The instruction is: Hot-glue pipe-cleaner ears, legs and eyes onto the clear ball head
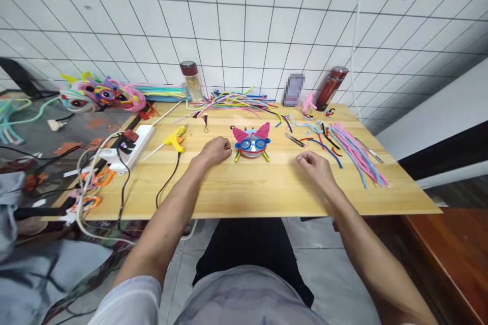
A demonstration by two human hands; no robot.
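A small pipe-cleaner figure (253, 145) stands on the wooden table between my hands. It has pink pointed ears, blue rings round its eyes, a red band and yellow-green feet. My left hand (217, 151) rests just left of it, fingers curled closed, apart from the figure, with nothing visible in them. To the right, my right hand (315, 166) lies on the table with fingers curled in and the thumb against them; no object shows there. A dark-handled cutting tool (295, 139) and a blue pipe cleaner (328, 150) lie beyond my right hand.
A yellow glue gun (176, 138) and a white power strip (133, 148) with cables lie at left. Pipe cleaners (358, 155) are bundled at right. Along the wall stand a glass bottle (192, 84), a phone (294, 90) and a red flask (331, 89). Finished figures (107, 94) sit far left.
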